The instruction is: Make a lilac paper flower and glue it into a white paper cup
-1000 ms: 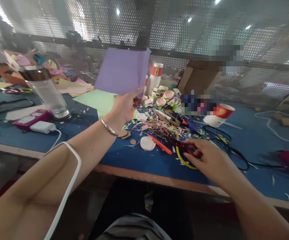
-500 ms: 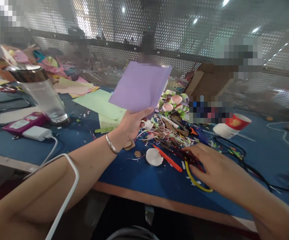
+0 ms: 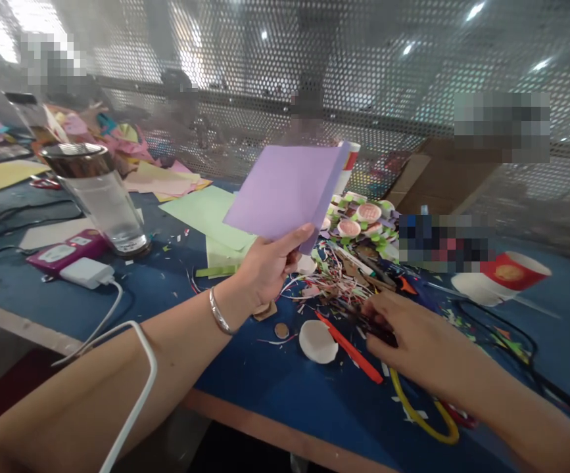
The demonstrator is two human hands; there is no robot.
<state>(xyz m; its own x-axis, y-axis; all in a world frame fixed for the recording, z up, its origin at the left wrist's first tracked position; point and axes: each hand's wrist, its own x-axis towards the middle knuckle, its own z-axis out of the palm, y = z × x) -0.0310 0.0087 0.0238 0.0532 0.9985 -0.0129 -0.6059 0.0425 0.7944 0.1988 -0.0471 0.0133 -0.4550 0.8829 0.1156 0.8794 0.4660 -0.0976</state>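
Observation:
A folded sheet of purple paper is held up over the table, its right edge bent along a crease. My left hand, with a silver bracelet at the wrist, pinches its lower right corner. My right hand is closed round a dark, slim tool whose far end merges into a heap of paper scraps. By that hand lie an orange pen and a yellow loop-shaped handle. Between the hands rests a round white piece, beside a small brown disc.
Green paper lies behind my left hand. A glass water bottle and a purple power strip stand left. Paper-cup pieces are piled behind the scraps. A red-and-white paper cup lies right, near black cables.
The view has shifted, so the table appears lower and further right. My right hand has moved away from the yellow handle toward the scraps with the dark tool. My left hand still holds the purple paper.

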